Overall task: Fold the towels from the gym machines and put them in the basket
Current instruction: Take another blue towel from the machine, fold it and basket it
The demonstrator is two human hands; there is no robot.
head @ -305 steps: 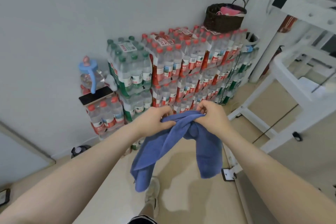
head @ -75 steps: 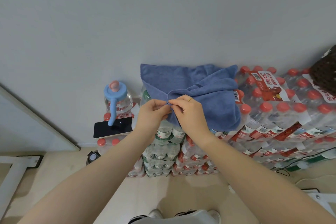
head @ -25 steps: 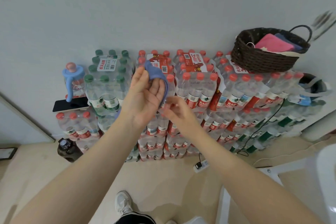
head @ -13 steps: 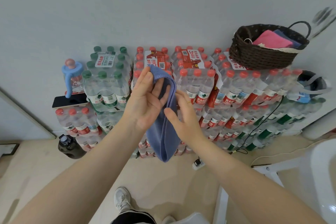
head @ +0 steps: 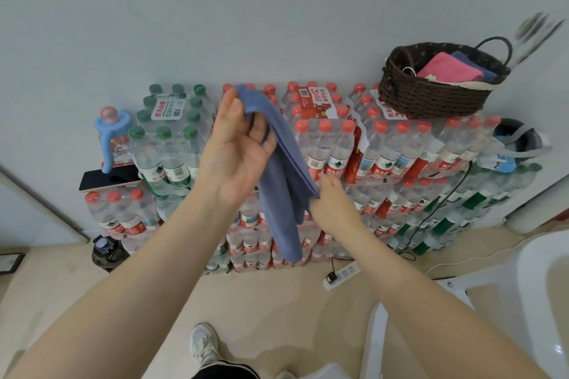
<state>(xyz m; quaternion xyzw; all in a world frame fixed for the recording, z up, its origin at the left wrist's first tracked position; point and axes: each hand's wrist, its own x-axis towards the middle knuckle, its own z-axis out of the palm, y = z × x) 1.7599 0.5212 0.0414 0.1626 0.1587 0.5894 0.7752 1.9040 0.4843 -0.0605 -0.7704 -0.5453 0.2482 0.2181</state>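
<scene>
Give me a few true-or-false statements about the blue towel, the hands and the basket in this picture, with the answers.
1. The left hand holds the blue towel up by its top. True.
2. The blue towel lies spread flat on the water bottle packs. False: it hangs folded in the air in front of them.
3. The basket stands on the floor. False: it sits on top of the bottle packs.
4. A pink towel lies in the basket. True.
5. The right hand touches the blue towel's edge lower down. True.
</scene>
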